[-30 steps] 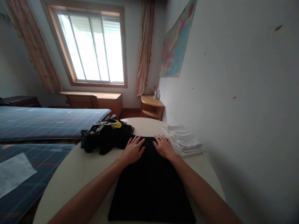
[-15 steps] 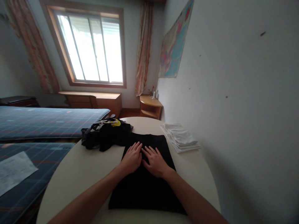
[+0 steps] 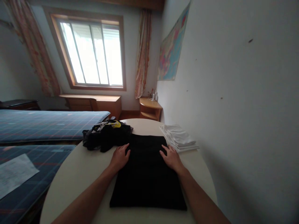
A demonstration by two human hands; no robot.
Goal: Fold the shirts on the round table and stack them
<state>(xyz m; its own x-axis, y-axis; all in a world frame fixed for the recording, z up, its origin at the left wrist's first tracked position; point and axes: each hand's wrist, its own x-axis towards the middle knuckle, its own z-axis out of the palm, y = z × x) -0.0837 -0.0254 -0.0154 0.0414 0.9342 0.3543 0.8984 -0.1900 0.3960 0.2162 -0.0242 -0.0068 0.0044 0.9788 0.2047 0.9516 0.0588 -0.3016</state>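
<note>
A black folded garment (image 3: 147, 177) lies flat on the cream round table (image 3: 77, 180), its wider end towards me. At its left edge, near the far end, rests my left hand (image 3: 120, 157), fingers apart and thumb over the cloth. My right hand (image 3: 171, 158) lies on the opposite edge with its fingers spread. Neither hand grips the fabric. Beyond my left hand is a crumpled heap of dark clothes (image 3: 106, 137) with a yellow and white print. A stack of folded white cloths (image 3: 179, 137) sits just past my right hand.
Two beds with blue plaid mattresses (image 3: 51, 124) stand to the left, a paper sheet (image 3: 16, 174) on the nearer one. The white wall (image 3: 245, 130) runs close along the table's right side. A desk (image 3: 107, 99) and a corner shelf (image 3: 150, 103) stand at the back.
My hands have moved apart from the middle of the black garment out to its left and right edges. The view has tilted slightly upward.
</note>
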